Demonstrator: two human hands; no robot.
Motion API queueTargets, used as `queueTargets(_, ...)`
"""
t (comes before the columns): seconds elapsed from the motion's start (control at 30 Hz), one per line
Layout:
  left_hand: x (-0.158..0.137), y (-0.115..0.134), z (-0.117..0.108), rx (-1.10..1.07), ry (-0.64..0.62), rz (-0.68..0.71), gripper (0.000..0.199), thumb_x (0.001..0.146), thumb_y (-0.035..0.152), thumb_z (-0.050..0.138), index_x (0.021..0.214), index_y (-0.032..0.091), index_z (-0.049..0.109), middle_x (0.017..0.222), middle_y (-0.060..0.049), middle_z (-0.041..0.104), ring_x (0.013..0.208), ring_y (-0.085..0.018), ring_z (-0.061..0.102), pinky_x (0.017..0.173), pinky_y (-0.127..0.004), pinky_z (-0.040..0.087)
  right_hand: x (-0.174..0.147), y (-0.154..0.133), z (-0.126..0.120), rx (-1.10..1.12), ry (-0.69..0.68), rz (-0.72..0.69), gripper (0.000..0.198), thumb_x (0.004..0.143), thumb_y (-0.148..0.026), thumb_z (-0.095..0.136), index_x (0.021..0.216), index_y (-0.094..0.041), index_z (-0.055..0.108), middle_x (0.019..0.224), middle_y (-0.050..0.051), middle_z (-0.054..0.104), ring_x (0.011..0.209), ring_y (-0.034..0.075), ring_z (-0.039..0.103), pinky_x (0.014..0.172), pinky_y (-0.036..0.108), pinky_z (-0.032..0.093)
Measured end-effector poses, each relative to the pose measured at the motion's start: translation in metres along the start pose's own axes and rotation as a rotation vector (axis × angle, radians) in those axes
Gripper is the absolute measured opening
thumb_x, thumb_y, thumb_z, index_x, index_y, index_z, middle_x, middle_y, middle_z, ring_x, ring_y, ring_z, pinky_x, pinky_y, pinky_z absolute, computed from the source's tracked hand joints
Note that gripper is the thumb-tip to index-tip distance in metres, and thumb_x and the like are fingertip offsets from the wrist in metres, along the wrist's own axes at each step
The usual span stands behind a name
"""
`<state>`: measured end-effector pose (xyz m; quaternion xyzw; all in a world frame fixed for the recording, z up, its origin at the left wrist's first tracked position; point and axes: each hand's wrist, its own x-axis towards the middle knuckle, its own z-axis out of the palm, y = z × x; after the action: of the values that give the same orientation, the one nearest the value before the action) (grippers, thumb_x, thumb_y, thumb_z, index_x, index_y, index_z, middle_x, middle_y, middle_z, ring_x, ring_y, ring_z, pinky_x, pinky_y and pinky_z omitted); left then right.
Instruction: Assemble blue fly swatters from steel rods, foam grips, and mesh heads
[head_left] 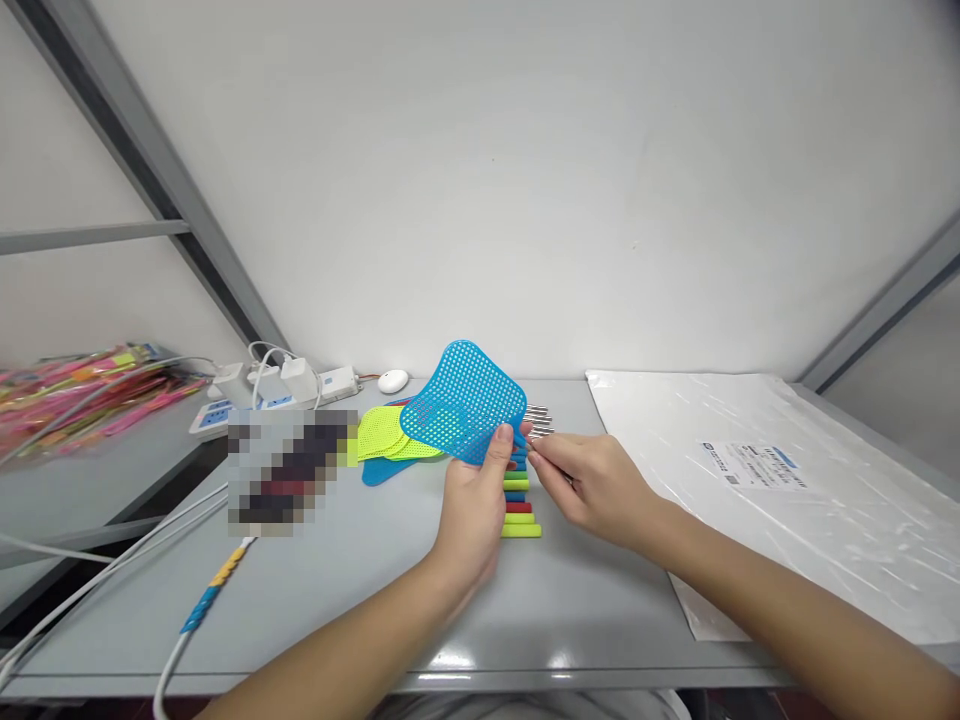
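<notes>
A blue fly swatter head [465,395], full of small holes, is held up in the middle of the head view. My left hand [476,500] is closed on its narrow neck, thumb on top. Beside that neck, the fingers of my right hand [596,485] pinch a thin metal rod, mostly hidden by the fingers. Behind and left of my hands lie yellow-green swatter heads [379,432], stacked over blue ones. Under my hands is a row of handles with coloured grips [523,531] and metal rods [538,420].
A white wrapped package [750,500] with a label covers the right of the grey table [360,620]. At left are a power strip [206,420] with chargers, a blurred-out device [289,475] with its cable [199,608], and a white oval case [393,381]. Colourful bagged items [97,400] lie far left.
</notes>
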<state>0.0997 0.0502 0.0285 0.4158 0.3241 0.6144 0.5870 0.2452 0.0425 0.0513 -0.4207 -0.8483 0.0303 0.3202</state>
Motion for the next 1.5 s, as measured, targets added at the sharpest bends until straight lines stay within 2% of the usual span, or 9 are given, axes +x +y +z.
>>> queueTargets(0.27, 0.003, -0.017, -0.009, 0.082, -0.113, -0.24, 0.042, 0.083, 0.051, 0.064, 0.114, 0.024, 0.069, 0.1, -0.005, 0.07, 0.079, -0.013, 0.061, 0.066, -0.023, 0.044, 0.001, 0.003, 0.005, -0.07, -0.053, 0.146, 0.022, 0.097, -0.025, 0.04, 0.091, -0.02, 0.061, 0.083, 0.001, 0.069, 0.065, 0.012, 0.059, 0.058, 0.023, 0.035)
queueTargets(0.4, 0.006, -0.021, -0.014, 0.037, -0.088, -0.267, 0.042, 0.079, 0.05, 0.068, 0.111, 0.023, 0.071, 0.095, -0.004, 0.068, 0.071, -0.011, 0.056, 0.063, -0.022, 0.043, 0.001, 0.005, 0.008, -0.093, -0.124, 0.18, 0.025, 0.098, -0.028, 0.039, 0.094, -0.021, 0.062, 0.091, 0.001, 0.071, 0.072, 0.014, 0.062, 0.059, 0.024, 0.035)
queueTargets(0.5, 0.007, -0.018, -0.011, 0.002, -0.086, -0.217, 0.036, 0.082, 0.047, 0.067, 0.108, 0.022, 0.072, 0.094, -0.004, 0.068, 0.077, -0.012, 0.058, 0.071, -0.024, 0.044, 0.002, 0.002, 0.007, -0.072, -0.122, 0.167, 0.025, 0.098, -0.028, 0.038, 0.093, -0.022, 0.061, 0.091, 0.001, 0.071, 0.072, 0.015, 0.062, 0.059, 0.024, 0.034)
queueTargets(0.6, 0.007, -0.011, -0.007, -0.016, -0.072, -0.145, 0.031, 0.081, 0.044, 0.069, 0.1, 0.02, 0.074, 0.092, -0.004, 0.068, 0.082, -0.012, 0.058, 0.079, -0.023, 0.044, 0.004, -0.002, 0.004, -0.04, -0.116, 0.181, 0.028, 0.099, -0.03, 0.038, 0.079, -0.021, 0.056, 0.075, 0.0, 0.066, 0.061, 0.013, 0.055, 0.055, 0.024, 0.031)
queueTargets(0.93, 0.042, 0.022, -0.032, -0.082, 0.232, 0.084, 0.034, 0.074, 0.044, 0.076, 0.091, 0.015, 0.073, 0.072, 0.001, 0.054, 0.064, -0.006, 0.047, 0.057, -0.016, 0.037, 0.004, 0.005, 0.004, 0.008, -0.156, 0.189, 0.031, 0.099, -0.034, 0.037, 0.071, -0.022, 0.044, 0.064, -0.003, 0.055, 0.057, 0.012, 0.048, 0.054, 0.025, 0.027)
queueTargets(1.07, 0.048, 0.031, -0.037, -0.061, 0.262, 0.204, 0.031, 0.078, 0.043, 0.072, 0.09, 0.015, 0.071, 0.075, 0.001, 0.054, 0.064, -0.006, 0.046, 0.059, -0.016, 0.039, 0.003, 0.005, 0.005, -0.034, -0.146, 0.156, 0.031, 0.099, -0.033, 0.037, 0.071, -0.022, 0.043, 0.064, -0.003, 0.054, 0.057, 0.011, 0.047, 0.054, 0.025, 0.026)
queueTargets(1.2, 0.034, 0.017, -0.032, 0.079, 0.17, 0.253, 0.029, 0.086, 0.046, 0.062, 0.083, 0.017, 0.066, 0.077, 0.0, 0.057, 0.067, -0.008, 0.048, 0.064, -0.018, 0.042, 0.001, 0.005, 0.007, -0.083, -0.115, 0.093, 0.029, 0.098, -0.029, 0.038, 0.072, -0.021, 0.045, 0.066, -0.003, 0.055, 0.057, 0.011, 0.047, 0.055, 0.025, 0.027)
queueTargets(1.37, 0.013, -0.011, -0.018, 0.235, -0.18, 0.035, 0.025, 0.087, 0.043, 0.062, 0.091, 0.018, 0.06, 0.075, 0.001, 0.056, 0.067, -0.011, 0.053, 0.064, -0.022, 0.045, -0.002, 0.012, 0.011, -0.152, -0.084, 0.005, 0.023, 0.098, -0.025, 0.04, 0.081, -0.021, 0.055, 0.073, -0.002, 0.061, 0.059, 0.011, 0.05, 0.055, 0.025, 0.026)
queueTargets(1.5, 0.013, -0.012, -0.016, 0.251, -0.199, 0.055, 0.026, 0.087, 0.042, 0.061, 0.088, 0.016, 0.06, 0.074, 0.0, 0.058, 0.064, -0.011, 0.055, 0.063, -0.023, 0.047, -0.003, 0.018, 0.012, -0.248, -0.039, -0.027, 0.024, 0.097, -0.024, 0.041, 0.081, -0.02, 0.057, 0.072, -0.001, 0.061, 0.057, 0.011, 0.048, 0.054, 0.026, 0.024)
